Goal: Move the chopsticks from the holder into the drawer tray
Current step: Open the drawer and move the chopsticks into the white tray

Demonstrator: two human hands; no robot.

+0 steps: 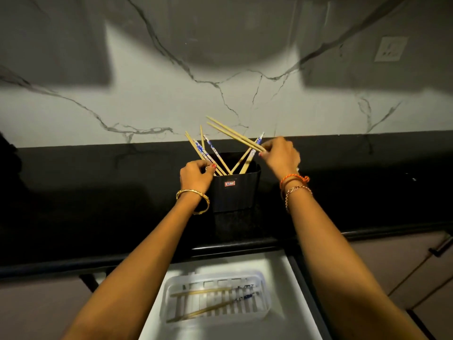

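A black holder (234, 192) stands on the dark counter with several bamboo chopsticks (224, 160) leaning out of it, some with blue-and-white tops. My left hand (196, 176) rests at the holder's left rim, its fingers closed on the chopsticks leaning there. My right hand (280, 154) is above the holder's right side, pinching a pair of plain chopsticks (232, 133) that points up and to the left. Below, in the open drawer, a clear slotted tray (169, 288) holds two chopsticks (208, 311) lying across it.
The white drawer (282, 268) is pulled out under the black counter edge (98, 261). A marble-patterned wall rises behind the counter, with a socket (389, 49) at the upper right. Cabinet fronts flank the drawer; a handle (441, 249) shows at the right.
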